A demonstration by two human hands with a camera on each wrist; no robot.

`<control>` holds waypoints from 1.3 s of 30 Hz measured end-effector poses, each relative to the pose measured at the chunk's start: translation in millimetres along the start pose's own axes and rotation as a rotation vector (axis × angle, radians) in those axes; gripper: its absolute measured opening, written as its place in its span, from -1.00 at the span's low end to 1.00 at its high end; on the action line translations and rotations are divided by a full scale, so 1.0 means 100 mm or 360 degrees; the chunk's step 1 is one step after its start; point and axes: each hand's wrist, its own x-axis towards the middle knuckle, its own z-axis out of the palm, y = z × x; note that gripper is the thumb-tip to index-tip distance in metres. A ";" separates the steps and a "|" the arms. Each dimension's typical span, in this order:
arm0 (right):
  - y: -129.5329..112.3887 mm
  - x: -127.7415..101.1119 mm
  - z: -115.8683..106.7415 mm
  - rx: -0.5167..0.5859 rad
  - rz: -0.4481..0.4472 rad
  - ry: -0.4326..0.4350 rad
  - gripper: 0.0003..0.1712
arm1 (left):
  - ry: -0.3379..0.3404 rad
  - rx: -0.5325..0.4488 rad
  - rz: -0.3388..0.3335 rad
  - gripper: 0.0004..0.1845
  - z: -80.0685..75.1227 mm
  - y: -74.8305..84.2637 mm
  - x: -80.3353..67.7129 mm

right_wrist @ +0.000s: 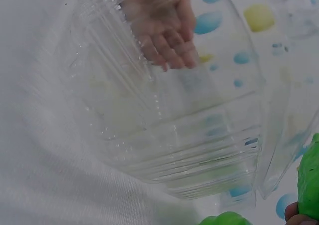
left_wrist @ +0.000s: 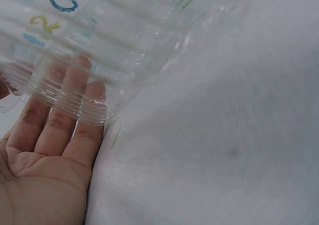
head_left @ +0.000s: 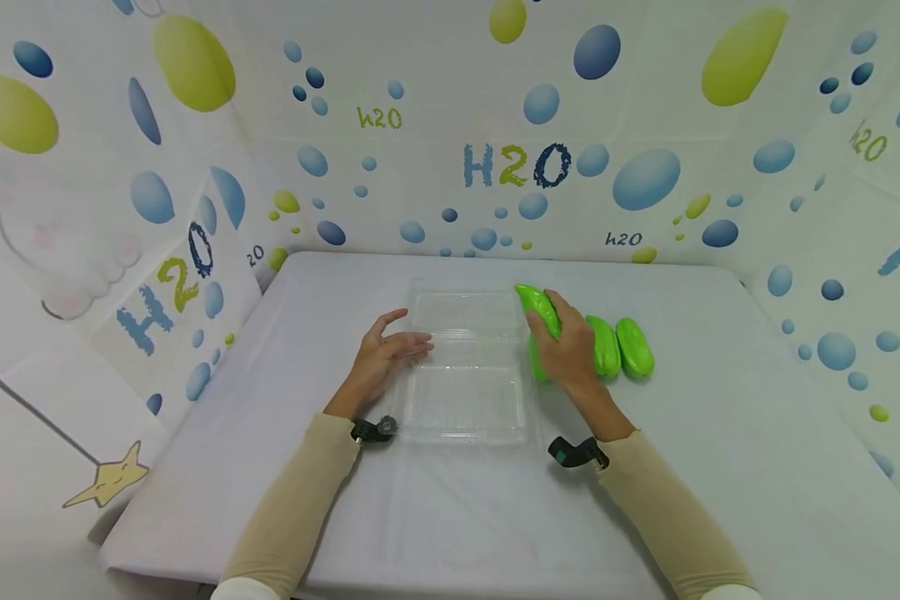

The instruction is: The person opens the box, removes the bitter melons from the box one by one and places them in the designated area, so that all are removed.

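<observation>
A clear plastic hinged box (head_left: pixel 465 336) lies opened out on the table. My left hand (head_left: pixel 381 360) is at its left side; in the left wrist view the fingers (left_wrist: pixel 57 132) extend fairly straight along the ribbed clear wall. With fingers and thumb, my right hand (head_left: pixel 572 342) grips a glossy bright green vegetable (head_left: pixel 536 303) with a pointed tip, just right of the box's far half. The same vegetable (right_wrist: pixel 310 180) shows at the right wrist view's edge. Another green vegetable (head_left: pixel 537 367) lies partly hidden under that hand.
Two more green vegetables (head_left: pixel 603 346) (head_left: pixel 635 348) lie side by side to the right of my right hand. A white cloth covers the table (head_left: pixel 450 517). Walls printed with blue and lime drops (head_left: pixel 540 104) stand behind and at both sides.
</observation>
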 end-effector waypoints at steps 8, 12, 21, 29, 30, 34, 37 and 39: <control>0.04 0.06 -0.05 -0.0042 0.0027 0.0022 -0.41 | -0.0003 -0.0009 0.0014 -0.33 0.00 0.01 0.00; 0.08 0.07 -0.10 -0.0072 0.0065 0.0020 -0.39 | 0.0030 -0.0011 0.0006 -0.29 -0.03 -0.08 0.04; 0.16 0.08 -0.20 -0.0116 0.0097 0.0076 -0.40 | 0.0019 0.0030 0.0053 -0.26 -0.05 -0.13 0.04; 0.22 0.07 -0.24 -0.0090 0.0137 0.0081 -0.40 | 0.0023 0.0045 0.0051 -0.26 -0.06 -0.10 0.04; 0.23 0.07 -0.24 -0.0093 0.0143 0.0084 -0.40 | 0.0024 0.0047 0.0052 -0.26 -0.06 -0.10 0.05; 0.26 0.07 -0.26 -0.0101 0.0152 0.0096 -0.40 | 0.0037 0.0041 0.0042 -0.29 -0.06 -0.10 0.05; 0.28 0.07 -0.27 -0.0114 0.0155 0.0112 -0.41 | 0.0045 0.0029 0.0028 -0.30 -0.06 -0.11 0.04; 0.30 0.07 -0.28 -0.0118 0.0160 0.0120 -0.42 | 0.0046 0.0039 0.0030 -0.31 -0.06 -0.11 0.04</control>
